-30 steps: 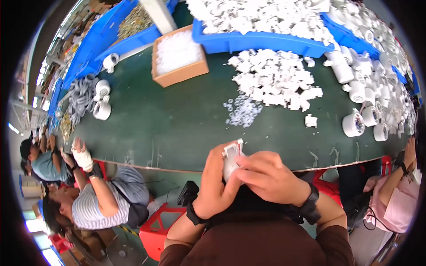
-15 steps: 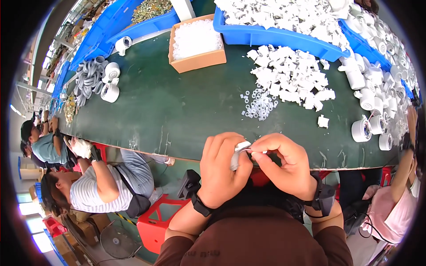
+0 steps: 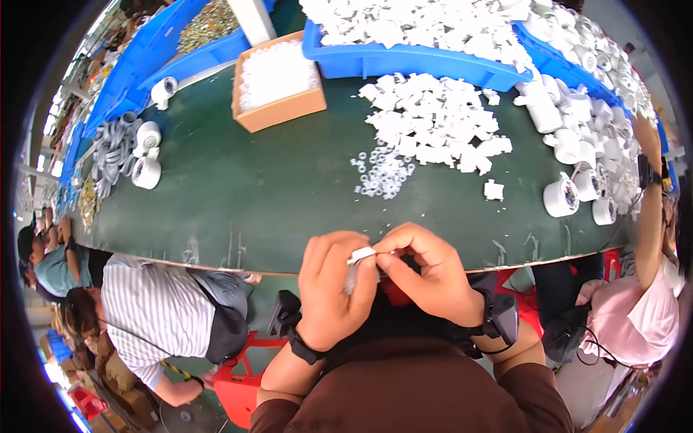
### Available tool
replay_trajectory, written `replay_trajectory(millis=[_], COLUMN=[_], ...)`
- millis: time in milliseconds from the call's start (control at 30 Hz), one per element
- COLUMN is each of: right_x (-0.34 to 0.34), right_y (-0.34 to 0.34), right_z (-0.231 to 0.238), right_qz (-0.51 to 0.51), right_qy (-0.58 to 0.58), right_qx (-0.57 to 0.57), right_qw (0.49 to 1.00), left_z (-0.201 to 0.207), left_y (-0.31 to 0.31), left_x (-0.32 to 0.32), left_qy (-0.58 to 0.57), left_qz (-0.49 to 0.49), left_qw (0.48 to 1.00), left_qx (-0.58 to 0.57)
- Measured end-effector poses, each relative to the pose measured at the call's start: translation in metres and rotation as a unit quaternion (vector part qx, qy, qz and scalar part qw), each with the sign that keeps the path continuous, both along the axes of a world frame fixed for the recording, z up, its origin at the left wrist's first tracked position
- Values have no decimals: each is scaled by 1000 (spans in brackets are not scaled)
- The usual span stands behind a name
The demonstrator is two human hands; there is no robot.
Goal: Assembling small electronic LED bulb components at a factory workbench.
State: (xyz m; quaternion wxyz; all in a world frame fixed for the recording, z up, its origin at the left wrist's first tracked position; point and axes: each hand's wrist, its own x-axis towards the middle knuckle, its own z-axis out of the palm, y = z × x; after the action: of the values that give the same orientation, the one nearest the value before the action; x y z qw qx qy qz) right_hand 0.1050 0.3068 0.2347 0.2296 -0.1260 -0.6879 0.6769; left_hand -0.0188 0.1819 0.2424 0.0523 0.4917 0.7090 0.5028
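My left hand (image 3: 336, 281) is closed around a small white plastic part (image 3: 362, 254), with a greyish piece (image 3: 351, 278) showing below it between the fingers. Thumb and forefinger of my right hand (image 3: 426, 274) pinch together right at the white part's right end. What they grip there is too small to make out. Both hands are held at the table's near edge. Beyond them lie a heap of small translucent rings (image 3: 384, 173) and a pile of white plastic pieces (image 3: 433, 123), with one loose white piece (image 3: 494, 190) to the right.
A cardboard box (image 3: 281, 112) of translucent parts stands on the green table (image 3: 238, 173). Behind are blue bins (image 3: 426, 61). Round white housings (image 3: 560, 198) crowd the right; grey cable coils (image 3: 115, 148) lie left. Co-workers sit either side, one in a striped shirt (image 3: 159, 303) beside a red stool (image 3: 238, 390).
The view has shifted, so the table things appear further left. My hands stay together, the right fingertips now closer to the white part. The striped-shirt co-worker has bent down, an arm lowered.
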Motion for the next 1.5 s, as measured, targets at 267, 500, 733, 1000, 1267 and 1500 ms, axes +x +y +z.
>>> replay_trajectory(millis=[267,500,733,1000,1267,1500], right_x=[49,56,19,-4,2,-15], right_y=[82,92,26,9,3,-17], right_z=[20,13,22,11,29,10], right_qz=[-260,-211,-10,-57,19,-38], right_qy=[-186,-222,-81,-37,-32,2], right_qx=[488,541,-144,264,-32,6], right_qw=[812,783,986,962,999,999], left_z=[-6,0,-1,4,-2,-2], left_y=[-13,-9,-5,-10,-7,-5], left_x=[-8,-7,4,3,-5,-2], left_qy=[-51,-56,-128,-147,-5,11], left_qz=[29,33,-45,-44,90,70], left_qw=[998,998,991,988,996,997], left_qx=[3,-4,10,-18,6,-6])
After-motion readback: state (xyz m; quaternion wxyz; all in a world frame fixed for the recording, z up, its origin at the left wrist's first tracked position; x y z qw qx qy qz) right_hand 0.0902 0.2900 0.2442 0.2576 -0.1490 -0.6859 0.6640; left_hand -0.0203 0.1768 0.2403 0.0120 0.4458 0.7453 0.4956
